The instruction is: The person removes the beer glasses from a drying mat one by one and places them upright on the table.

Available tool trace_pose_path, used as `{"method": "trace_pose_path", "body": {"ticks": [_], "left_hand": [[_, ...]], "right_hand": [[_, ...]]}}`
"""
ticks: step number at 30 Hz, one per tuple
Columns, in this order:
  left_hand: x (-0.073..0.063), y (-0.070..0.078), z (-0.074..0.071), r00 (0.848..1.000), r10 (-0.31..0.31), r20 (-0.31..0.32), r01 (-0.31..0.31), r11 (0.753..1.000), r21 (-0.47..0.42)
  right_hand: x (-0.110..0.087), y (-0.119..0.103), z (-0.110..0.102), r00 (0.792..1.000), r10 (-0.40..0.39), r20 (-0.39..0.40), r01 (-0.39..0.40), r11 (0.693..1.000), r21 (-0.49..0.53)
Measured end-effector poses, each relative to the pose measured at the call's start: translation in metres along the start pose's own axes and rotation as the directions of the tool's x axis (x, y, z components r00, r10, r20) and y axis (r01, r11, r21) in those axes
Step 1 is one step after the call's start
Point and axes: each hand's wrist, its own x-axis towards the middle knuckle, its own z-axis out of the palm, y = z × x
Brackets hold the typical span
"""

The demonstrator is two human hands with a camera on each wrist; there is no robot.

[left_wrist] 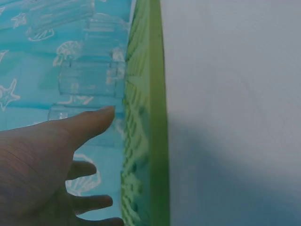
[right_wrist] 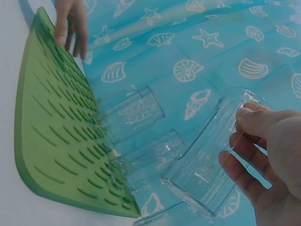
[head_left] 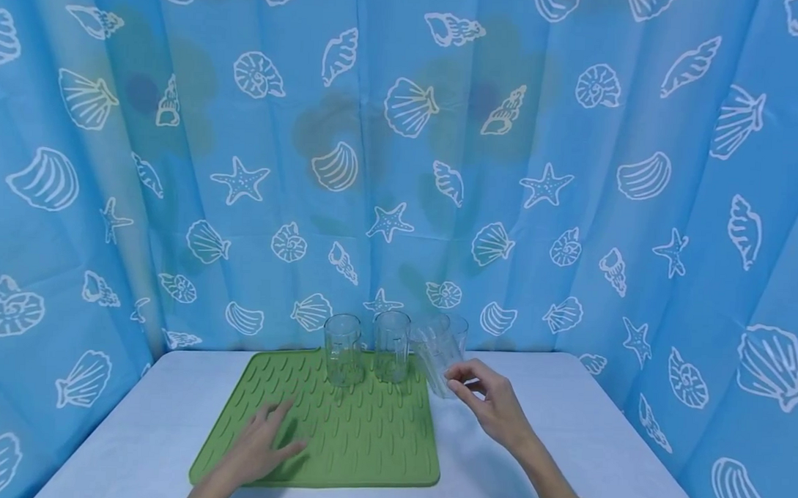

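A tall clear drinking glass (right_wrist: 200, 160) leans in my right hand (head_left: 489, 399), whose thumb and fingertips pinch it near one end. In the head view this tilted glass (head_left: 428, 349) overlaps the right edge of a green ridged drying mat (head_left: 339, 445). Two similar glasses, a left one (head_left: 344, 361) and a middle one (head_left: 391, 359), stand upright on the back of the mat. Over the mat's front left part is my left hand (head_left: 260, 442), fingers spread and holding nothing. The left wrist view shows its thumb (left_wrist: 91, 125) extended toward the glasses.
Another clear glass (head_left: 458, 330) stands behind the held one, partly covered by it. The mat lies on a white table (head_left: 551, 423). A blue curtain (head_left: 402, 168) with white seashell prints hangs right behind the table's back edge.
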Motion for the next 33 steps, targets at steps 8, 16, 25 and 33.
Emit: {"method": "trace_pose_path", "body": {"ticks": [8,16,25,33], "left_hand": [[-0.004,-0.009,0.001,0.989,-0.068,0.134,0.055,0.994,0.098],[-0.005,-0.01,0.001,0.975,-0.105,0.197,0.077,0.987,0.143],[-0.007,-0.014,0.001,0.962,-0.127,0.241,0.09,0.983,0.159],[-0.007,-0.018,0.004,0.963,-0.11,0.246,0.066,0.982,0.179]], "right_hand": [[0.0,0.006,-0.008,0.998,0.05,-0.041,-0.051,0.999,-0.019],[-0.003,0.011,-0.017,0.99,0.106,-0.089,-0.109,0.994,-0.032],[-0.003,0.022,-0.025,0.984,0.118,-0.134,-0.118,0.993,0.006],[-0.004,0.034,-0.029,0.972,0.164,-0.166,-0.165,0.986,0.004]]}}
